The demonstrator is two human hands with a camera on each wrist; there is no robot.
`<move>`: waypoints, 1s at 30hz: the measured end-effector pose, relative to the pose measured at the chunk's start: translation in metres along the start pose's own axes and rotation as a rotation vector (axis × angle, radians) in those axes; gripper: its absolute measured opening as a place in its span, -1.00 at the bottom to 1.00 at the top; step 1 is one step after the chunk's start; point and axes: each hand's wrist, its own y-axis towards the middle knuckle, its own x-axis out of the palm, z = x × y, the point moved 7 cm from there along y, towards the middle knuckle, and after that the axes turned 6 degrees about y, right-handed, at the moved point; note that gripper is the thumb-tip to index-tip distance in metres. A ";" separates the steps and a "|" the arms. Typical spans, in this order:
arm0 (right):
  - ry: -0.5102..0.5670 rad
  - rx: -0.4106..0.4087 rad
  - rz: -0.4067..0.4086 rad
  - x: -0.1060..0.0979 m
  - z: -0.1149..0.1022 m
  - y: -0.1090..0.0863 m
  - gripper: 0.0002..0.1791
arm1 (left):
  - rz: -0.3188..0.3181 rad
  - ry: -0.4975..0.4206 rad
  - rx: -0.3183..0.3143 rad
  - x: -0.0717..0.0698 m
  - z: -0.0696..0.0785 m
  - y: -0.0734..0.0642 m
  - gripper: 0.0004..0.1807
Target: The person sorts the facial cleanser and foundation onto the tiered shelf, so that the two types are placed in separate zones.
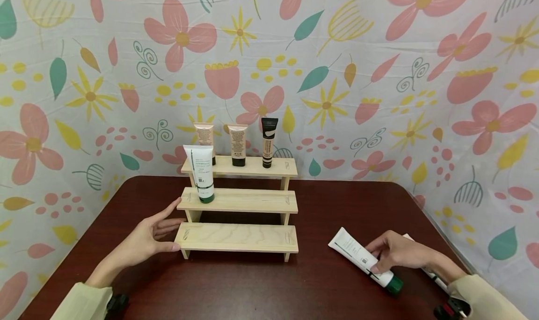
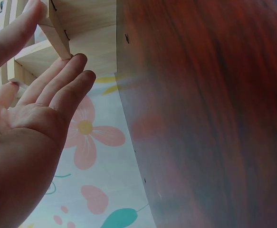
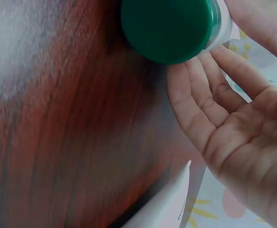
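Observation:
My right hand grips a white squeeze tube between thumb and fingers, at the table's right side. The tube slants, its flat end pointing up-left and its green cap toward me. A second white tube lies partly hidden beneath the right forearm. On the left, my left hand touches the end of a three-tier wooden rack, fingers extended. Its thumb rests at the bottom tier, its index fingertip at the middle one. Another white tube stands on its green cap at the middle tier's left end.
Along the top tier stand a beige tube, a second beige tube and a slim black-topped tube. A dark red wooden table carries the rack. Behind it hangs a flower-patterned cloth.

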 end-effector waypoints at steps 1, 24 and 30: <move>0.009 -0.006 0.005 0.001 -0.001 0.001 -0.50 | 0.002 -0.002 -0.004 0.000 -0.001 0.000 0.22; -0.025 0.011 0.256 0.020 -0.029 0.018 -0.41 | -0.009 -0.026 -0.031 0.002 -0.006 0.001 0.24; -0.084 -0.016 0.371 0.020 -0.040 0.024 -0.39 | -0.004 -0.028 -0.024 0.001 -0.007 0.001 0.24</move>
